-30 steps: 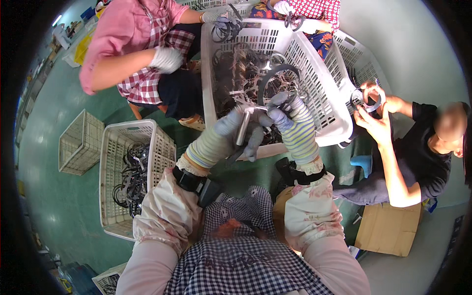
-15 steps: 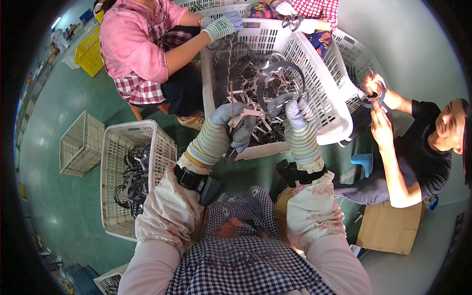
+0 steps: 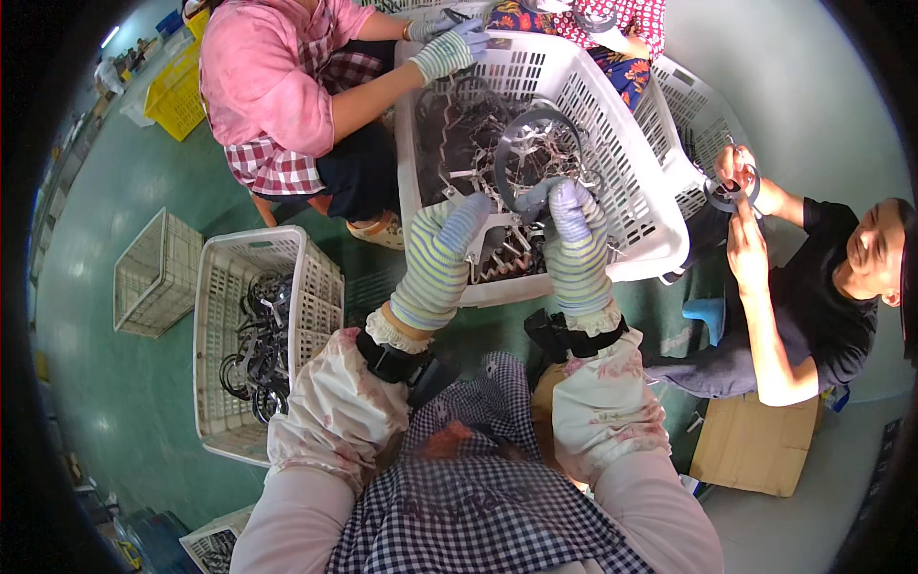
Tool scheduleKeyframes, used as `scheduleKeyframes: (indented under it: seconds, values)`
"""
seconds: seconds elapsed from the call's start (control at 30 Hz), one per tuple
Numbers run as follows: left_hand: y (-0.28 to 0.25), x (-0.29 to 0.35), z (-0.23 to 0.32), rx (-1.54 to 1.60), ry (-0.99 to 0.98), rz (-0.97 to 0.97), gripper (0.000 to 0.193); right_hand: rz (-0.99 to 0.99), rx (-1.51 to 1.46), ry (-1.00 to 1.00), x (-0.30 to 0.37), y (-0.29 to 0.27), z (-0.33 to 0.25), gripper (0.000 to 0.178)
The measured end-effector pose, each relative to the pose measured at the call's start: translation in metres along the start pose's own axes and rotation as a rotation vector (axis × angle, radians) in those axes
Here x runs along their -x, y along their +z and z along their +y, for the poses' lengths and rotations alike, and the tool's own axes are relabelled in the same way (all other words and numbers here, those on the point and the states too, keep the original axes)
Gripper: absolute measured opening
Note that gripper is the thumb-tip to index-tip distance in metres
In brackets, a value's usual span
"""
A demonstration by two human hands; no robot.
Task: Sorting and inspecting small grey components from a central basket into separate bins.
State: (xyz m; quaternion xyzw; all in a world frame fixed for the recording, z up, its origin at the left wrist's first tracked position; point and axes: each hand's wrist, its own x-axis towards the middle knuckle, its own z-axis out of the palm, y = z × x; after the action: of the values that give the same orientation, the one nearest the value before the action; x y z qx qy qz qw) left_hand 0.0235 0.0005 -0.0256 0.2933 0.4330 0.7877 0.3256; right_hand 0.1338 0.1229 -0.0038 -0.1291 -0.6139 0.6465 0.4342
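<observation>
My left hand (image 3: 438, 258), in a striped knit glove, is closed by the near rim of a large white crate (image 3: 626, 172). Beside its thumb shows a silver metal piece (image 3: 495, 222); the fingers hide most of it. My right hand (image 3: 579, 244), gloved alike, pinches the lower end of a dark round band (image 3: 502, 158), which stands up as a loop over the crate. Tangled metal strips and dark bands (image 3: 469, 124) fill the crate below both hands.
A co-worker's gloved hand (image 3: 448, 53) rests at the crate's far left rim. To the right a person in black holds another dark ring (image 3: 732, 196). At left stand a white crate of dark bands (image 3: 253, 244) and a smaller crate (image 3: 158, 277). Cardboard (image 3: 755, 445) lies lower right.
My left hand has turned and moved slightly right; the dark end that showed below it is now hidden. The right hand's band has shifted slightly left and up.
</observation>
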Motion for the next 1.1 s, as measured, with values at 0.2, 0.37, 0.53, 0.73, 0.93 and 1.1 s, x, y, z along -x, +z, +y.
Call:
scheduleKeyframes:
  seconds: [0.2,0.37,0.53,0.73,0.93,1.1]
  values:
    - [0.000,0.002,0.003,-0.069,0.059,-0.008,0.017,0.060,-0.020,0.119,0.001,0.010,-0.003,0.040]
    - [0.002,0.006,0.002,-0.106,0.092,0.015,0.013,0.058,-0.050,0.177,-0.002,0.007,-0.004,0.040]
    - [-0.004,0.004,-0.009,-0.054,0.104,-0.025,0.021,0.043,-0.012,0.193,-0.002,0.004,-0.004,0.040]
    - [-0.013,-0.013,0.002,-0.010,-0.059,-0.074,0.031,-0.151,0.056,0.114,0.004,0.005,-0.013,0.025]
    - [-0.028,-0.016,-0.022,-0.013,0.044,-0.078,0.040,-0.225,0.179,0.057,0.005,0.007,-0.014,0.032]
    - [-0.007,-0.014,-0.008,0.019,-0.022,-0.072,0.044,-0.189,0.322,-0.021,0.006,0.006,-0.013,0.029]
